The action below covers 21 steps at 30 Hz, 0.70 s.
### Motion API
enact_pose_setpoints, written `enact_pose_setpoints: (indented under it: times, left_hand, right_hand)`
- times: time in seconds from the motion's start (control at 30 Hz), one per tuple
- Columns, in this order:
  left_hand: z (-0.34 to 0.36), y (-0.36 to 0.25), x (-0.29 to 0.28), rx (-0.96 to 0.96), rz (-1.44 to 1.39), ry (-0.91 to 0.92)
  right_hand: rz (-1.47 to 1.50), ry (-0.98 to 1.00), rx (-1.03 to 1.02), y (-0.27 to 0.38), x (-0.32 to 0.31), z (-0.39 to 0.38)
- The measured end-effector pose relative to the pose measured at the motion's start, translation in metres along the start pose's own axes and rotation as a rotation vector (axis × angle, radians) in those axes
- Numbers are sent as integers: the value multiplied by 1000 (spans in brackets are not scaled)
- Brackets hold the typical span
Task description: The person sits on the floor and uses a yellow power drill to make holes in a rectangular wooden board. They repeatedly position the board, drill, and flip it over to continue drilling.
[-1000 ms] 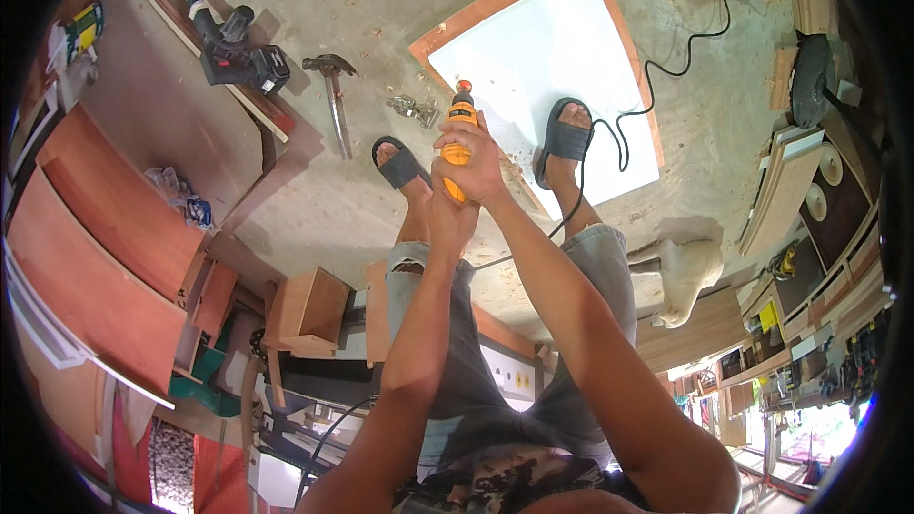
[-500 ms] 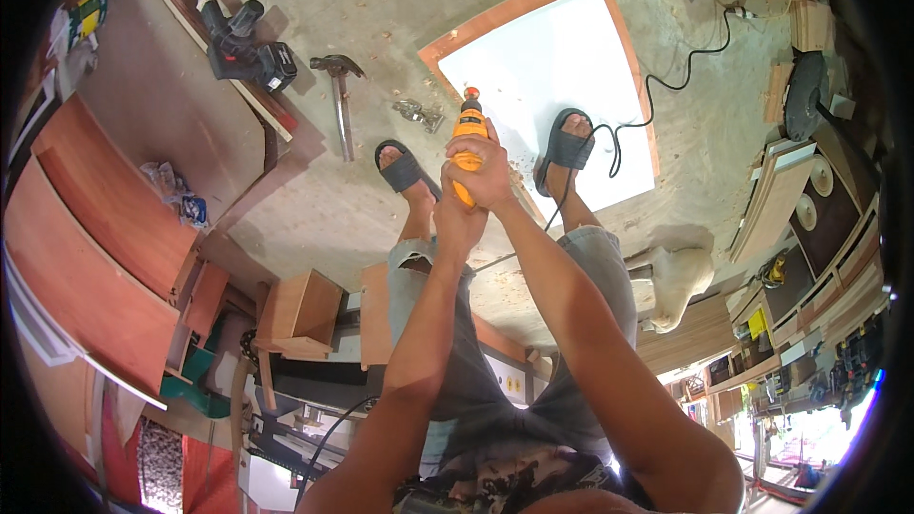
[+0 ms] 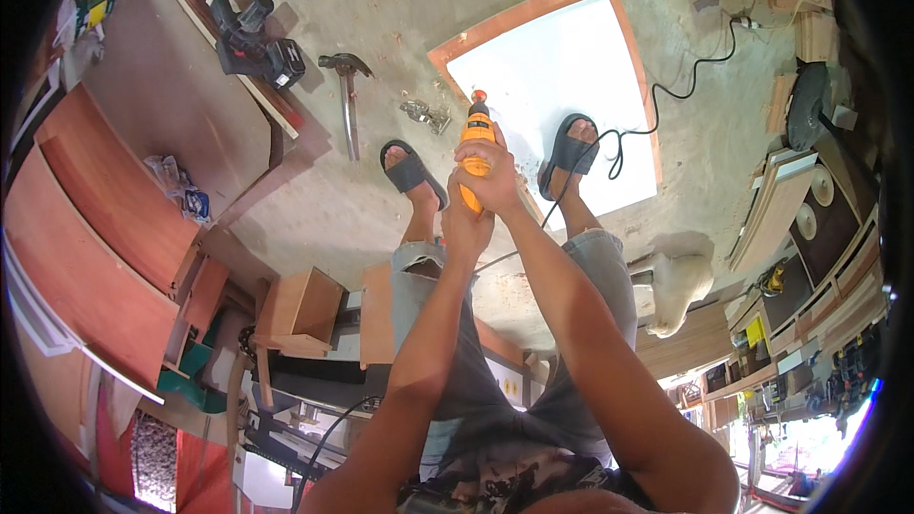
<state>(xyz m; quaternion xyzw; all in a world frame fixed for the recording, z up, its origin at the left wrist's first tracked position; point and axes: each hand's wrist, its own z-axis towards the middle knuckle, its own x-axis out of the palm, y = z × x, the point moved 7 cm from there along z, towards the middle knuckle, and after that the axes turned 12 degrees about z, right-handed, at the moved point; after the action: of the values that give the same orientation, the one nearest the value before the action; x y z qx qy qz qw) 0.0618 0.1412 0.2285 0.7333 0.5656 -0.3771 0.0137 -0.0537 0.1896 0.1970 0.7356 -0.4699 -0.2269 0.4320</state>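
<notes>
Hammer (image 3: 348, 109) on the floor (image 3: 390, 0), left of the hand-held tool (image 3: 476, 160), right of the blower (image 3: 249, 38)

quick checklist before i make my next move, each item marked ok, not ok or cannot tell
1. Left hand and right hand on the orange power drill: ok, both grip it.
2. Black cord clear of the right sandal: not ok, it passes across it in this view.
3. White panel free of footwear: not ok, the right sandal stands on it.
4. Hammer clear of the left sandal: ok, a gap shows.
5. Whether the orange power drill is off: cannot tell.
</notes>
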Motion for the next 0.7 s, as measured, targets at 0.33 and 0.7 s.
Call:
enact_pose_setpoints:
  times: [0.33,0.7]
  left_hand:
    - [4,-1,-3,29,-36,25]
    - [-3,12,2,-30,-146,16]
  right_hand:
    - [-10,5,-16,1,3,2]
    - [-69,38,-23,2,12,-1]
